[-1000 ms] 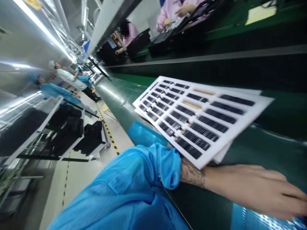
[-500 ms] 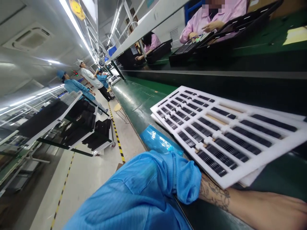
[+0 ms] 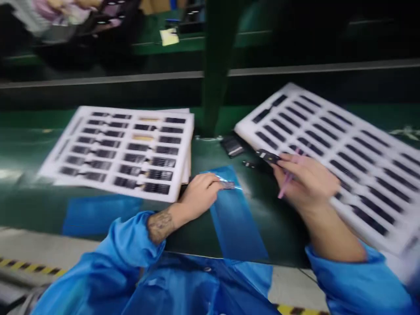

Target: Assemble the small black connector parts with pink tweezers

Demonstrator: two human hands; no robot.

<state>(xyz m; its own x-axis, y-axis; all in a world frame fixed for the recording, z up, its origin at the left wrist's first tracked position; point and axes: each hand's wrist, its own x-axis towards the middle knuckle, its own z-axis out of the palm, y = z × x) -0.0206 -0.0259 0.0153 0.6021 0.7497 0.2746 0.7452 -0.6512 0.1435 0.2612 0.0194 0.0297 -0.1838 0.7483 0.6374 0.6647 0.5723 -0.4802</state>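
Note:
My left hand (image 3: 200,195) rests on a strip of blue plastic film (image 3: 234,214), its fingertips at a small dark component (image 3: 227,185). My right hand (image 3: 305,177) grips a pink tool (image 3: 288,179) and pinches a small black part (image 3: 267,155). White foam trays (image 3: 121,151) with rows of dark components lie stacked left of my hands. Another white foam tray (image 3: 328,146) lies tilted behind my right hand, partly hidden by it. Loose dark parts (image 3: 232,145) sit on the green bench. Motion blur hides fine detail.
A dark green upright post (image 3: 216,65) stands at the back of the bench. Beyond it, a co-worker's pink sleeve (image 3: 59,11) and a yellow note (image 3: 169,37) sit on a far bench. Yellow-black floor tape (image 3: 29,267) runs below the front edge.
The view has swung from along the production line to straight down at the bench. My right hand now shows, holding the pink tool. A second foam tray lies to the right.

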